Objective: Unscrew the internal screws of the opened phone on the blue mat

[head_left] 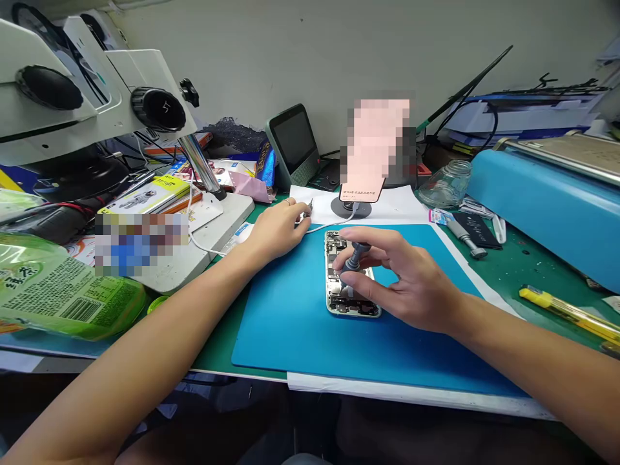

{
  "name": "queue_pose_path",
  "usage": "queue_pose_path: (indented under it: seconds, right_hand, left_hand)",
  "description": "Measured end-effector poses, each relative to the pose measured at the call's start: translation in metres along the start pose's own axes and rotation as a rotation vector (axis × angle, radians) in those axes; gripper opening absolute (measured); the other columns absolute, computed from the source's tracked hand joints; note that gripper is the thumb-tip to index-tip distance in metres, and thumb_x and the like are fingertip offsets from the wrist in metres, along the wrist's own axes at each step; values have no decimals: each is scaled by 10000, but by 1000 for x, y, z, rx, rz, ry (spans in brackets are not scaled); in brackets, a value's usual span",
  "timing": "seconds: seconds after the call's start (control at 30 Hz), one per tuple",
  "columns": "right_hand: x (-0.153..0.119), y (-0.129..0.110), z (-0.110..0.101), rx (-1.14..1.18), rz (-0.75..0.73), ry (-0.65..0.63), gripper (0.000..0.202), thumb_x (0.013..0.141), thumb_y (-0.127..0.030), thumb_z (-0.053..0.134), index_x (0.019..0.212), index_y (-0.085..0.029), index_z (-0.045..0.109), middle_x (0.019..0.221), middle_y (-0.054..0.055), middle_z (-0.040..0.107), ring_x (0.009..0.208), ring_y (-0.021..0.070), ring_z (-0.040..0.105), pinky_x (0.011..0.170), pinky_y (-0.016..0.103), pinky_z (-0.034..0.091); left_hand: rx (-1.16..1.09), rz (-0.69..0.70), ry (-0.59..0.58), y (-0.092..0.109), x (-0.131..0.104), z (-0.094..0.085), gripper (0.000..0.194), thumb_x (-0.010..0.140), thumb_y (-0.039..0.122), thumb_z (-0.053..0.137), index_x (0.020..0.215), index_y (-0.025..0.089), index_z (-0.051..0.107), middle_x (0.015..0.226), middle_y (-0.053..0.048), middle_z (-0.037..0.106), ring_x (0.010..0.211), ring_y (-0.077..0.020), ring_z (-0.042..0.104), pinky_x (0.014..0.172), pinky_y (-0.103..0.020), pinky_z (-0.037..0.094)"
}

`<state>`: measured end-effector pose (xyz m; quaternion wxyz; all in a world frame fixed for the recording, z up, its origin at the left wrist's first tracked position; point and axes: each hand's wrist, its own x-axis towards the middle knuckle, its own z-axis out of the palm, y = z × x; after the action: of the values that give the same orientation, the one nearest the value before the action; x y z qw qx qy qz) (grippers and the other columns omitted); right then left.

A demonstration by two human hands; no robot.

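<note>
An opened smartphone (pixel 334 279) with its inner boards bare lies on the blue mat (pixel 285 323). My right hand (pixel 404 278) grips a small dark grey screwdriver (pixel 356 256) between thumb and fingers. The driver stands tilted over the phone, its tip near the lower inner parts; whether it touches cannot be made out. My left hand (pixel 278 229) rests past the mat's far left corner, fingers curled round a small grey metallic thing (pixel 307 210), mostly hidden by the fingers. A white cable (pixel 329 224) runs beside that hand.
Behind the mat a phone on a round stand (pixel 351 208) is partly blurred out. A microscope (pixel 159 110) and green package (pixel 72 290) crowd the left. To the right are a glass jar (pixel 445 184), a blue machine (pixel 542 200) and a yellow cutter (pixel 566 313).
</note>
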<state>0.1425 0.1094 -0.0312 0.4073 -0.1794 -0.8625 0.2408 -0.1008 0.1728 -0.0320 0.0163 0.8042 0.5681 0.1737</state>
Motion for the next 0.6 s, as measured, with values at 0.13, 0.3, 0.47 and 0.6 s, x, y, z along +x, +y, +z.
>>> queue_pose_path:
  seconds: [0.13, 0.3, 0.47, 0.6]
  right_hand:
    - [-1, 3, 1, -3, 25, -27, 521, 1006, -123, 674, 1463, -308, 505, 1042, 3, 726, 927, 157, 786, 839, 306, 685]
    - [-1, 2, 1, 13, 25, -25, 480, 1021, -135, 653, 1453, -282, 503, 1040, 12, 732, 903, 147, 764, 846, 315, 667]
    - [-1, 1, 0, 62, 56, -54, 446, 1027, -177, 643, 1441, -268, 504, 1078, 33, 743, 950, 160, 760, 868, 335, 659]
    - [-1, -1, -1, 77, 42, -70, 423, 1019, -173, 618, 1418, -262, 509, 1085, 39, 747, 957, 157, 757, 856, 320, 651]
  left_hand:
    - [-12, 15, 4, -2, 0, 1, 308, 1033, 348, 519, 1209, 222, 737, 1092, -83, 747, 1022, -283, 699, 860, -365, 526]
    - [-38, 32, 15, -3, -2, 3, 342, 1015, 380, 520, 1206, 208, 745, 1124, -102, 746, 1016, -296, 705, 857, -378, 523]
    - [-70, 44, 21, -3, -3, 4, 357, 1000, 408, 507, 1172, 218, 755, 1102, -93, 757, 1018, -295, 711, 828, -371, 514]
    - [-75, 38, 18, -3, -4, 3, 382, 997, 445, 495, 1158, 219, 758, 1060, -90, 756, 989, -295, 711, 788, -370, 496]
